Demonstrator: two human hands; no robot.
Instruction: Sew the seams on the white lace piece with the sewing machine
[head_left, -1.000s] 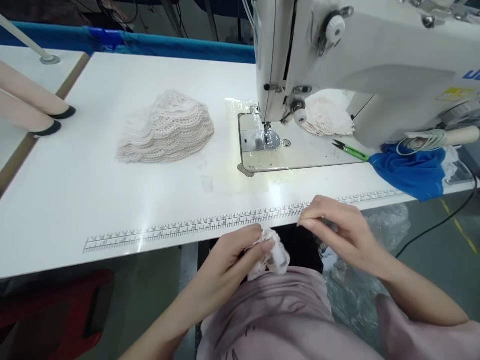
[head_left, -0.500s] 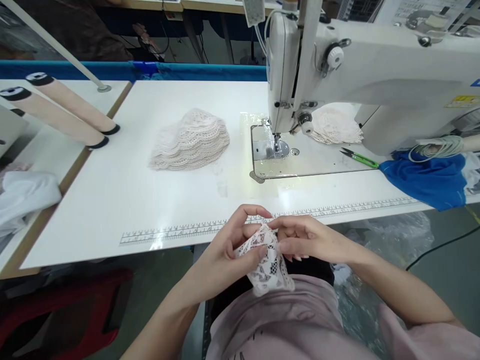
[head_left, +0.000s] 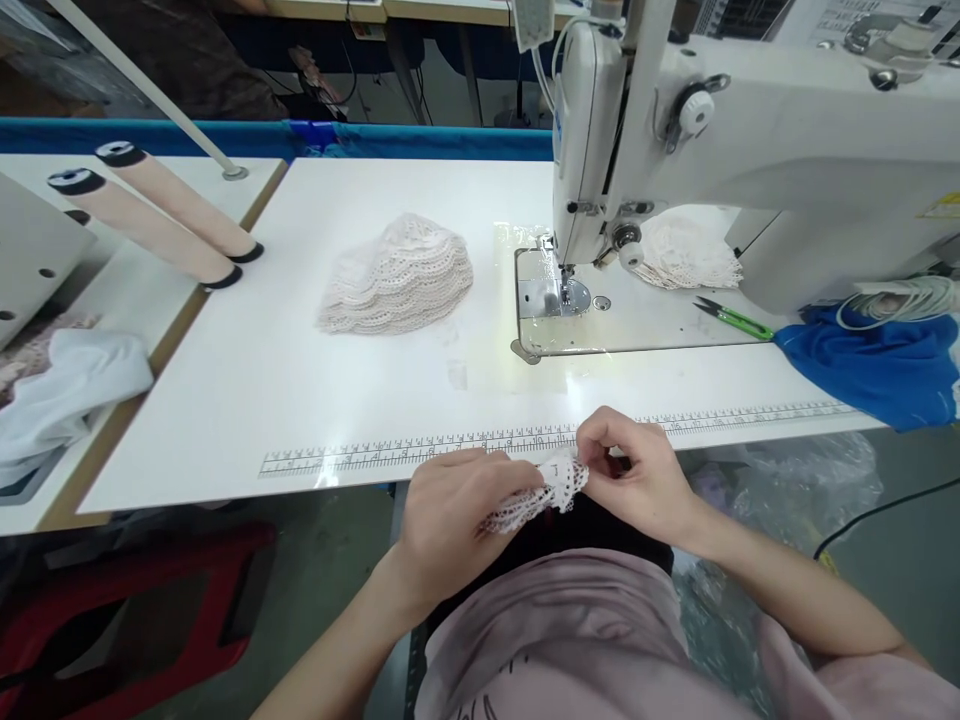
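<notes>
A piece of white lace (head_left: 553,487) is stretched between my two hands, just in front of the table's near edge. My left hand (head_left: 461,515) is wrapped around its left part, back of the hand upward, so much of the lace is hidden under the fingers. At the lace's right end, the thumb and fingertips of my right hand (head_left: 641,475) pinch its edge. Beyond my hands stands a white sewing machine (head_left: 592,150). Left of its needle plate lies a stack of lace pieces (head_left: 401,275) with scalloped edges.
More lace pieces (head_left: 686,250) lie behind the needle. Green thread snips (head_left: 733,318) and blue cloth (head_left: 874,355) are to the right. A printed ruler (head_left: 420,447) runs along the table's front. Two padded rollers (head_left: 146,228) slant at left; a red stool (head_left: 214,600) is below.
My left hand has turned over and closed around the lace, bunching it. My right hand has shifted right and now pinches the lace's end. The view has moved slightly left.
</notes>
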